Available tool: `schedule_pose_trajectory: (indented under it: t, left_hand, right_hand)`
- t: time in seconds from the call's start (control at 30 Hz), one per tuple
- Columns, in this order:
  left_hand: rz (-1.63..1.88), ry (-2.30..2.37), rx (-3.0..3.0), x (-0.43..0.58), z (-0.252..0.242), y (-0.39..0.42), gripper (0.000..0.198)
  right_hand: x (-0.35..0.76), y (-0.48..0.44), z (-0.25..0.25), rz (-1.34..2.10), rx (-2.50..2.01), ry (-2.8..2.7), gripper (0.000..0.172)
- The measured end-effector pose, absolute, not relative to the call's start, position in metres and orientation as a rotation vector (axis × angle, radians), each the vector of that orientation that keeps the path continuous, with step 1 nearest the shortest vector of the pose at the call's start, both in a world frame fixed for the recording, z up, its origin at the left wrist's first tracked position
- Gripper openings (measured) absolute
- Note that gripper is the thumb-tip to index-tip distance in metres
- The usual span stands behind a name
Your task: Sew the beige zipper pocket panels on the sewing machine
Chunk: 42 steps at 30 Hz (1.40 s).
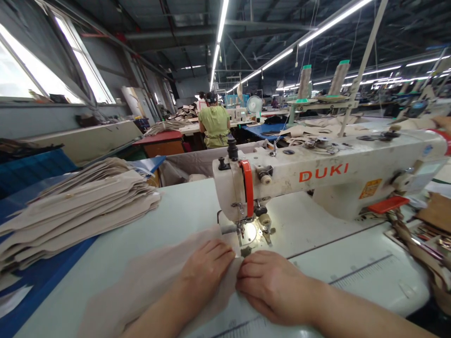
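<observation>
A beige piece of fabric [151, 267] lies on the pale green sewing table, its far end close to the needle area of a white sewing machine [282, 176]. My left hand [207, 265] rests on the fabric's right part, fingers together and pressing near its edge. Beside it, my right hand [266, 284] is closed at the fabric's right edge with curled fingers, the fingertips partly hidden. The lit metal needle plate [249, 233] sits just beyond both hands, under the machine head.
Stacked beige fabric pieces [81, 206] lie at the left on a blue surface. Thread cones [305, 83] stand behind the machine. A tray [419, 244] with small items is at the right. Farther off, a person in a green top [214, 123] sits with their back turned.
</observation>
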<state>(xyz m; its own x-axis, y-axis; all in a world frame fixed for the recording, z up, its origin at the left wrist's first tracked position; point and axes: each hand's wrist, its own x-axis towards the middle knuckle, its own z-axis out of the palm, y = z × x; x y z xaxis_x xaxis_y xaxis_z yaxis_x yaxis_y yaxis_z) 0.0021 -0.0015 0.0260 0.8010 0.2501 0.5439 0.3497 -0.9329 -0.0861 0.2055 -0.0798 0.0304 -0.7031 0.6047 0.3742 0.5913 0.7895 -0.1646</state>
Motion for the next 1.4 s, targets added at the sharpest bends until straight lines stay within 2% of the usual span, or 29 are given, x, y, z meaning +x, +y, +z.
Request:
schedule_pose_trajectory:
  t: [1.0,1.17,1.4]
  left_hand:
    - [-0.762,-0.469,-2.835,0.003,0.022,-0.003,0.024]
    - [-0.726,-0.479,-2.836,0.003,0.019,-0.002,0.026]
    - [-0.658,-0.516,-2.813,0.004,0.019,-0.004,0.028]
  right_hand:
    - [0.208,-0.080,0.036,0.071,-0.900,-2.529,0.019]
    - [0.210,-0.073,0.034,0.057,-1.021,-2.428,0.021]
    - [0.207,-0.064,0.031,0.064,-1.246,-2.426,0.015]
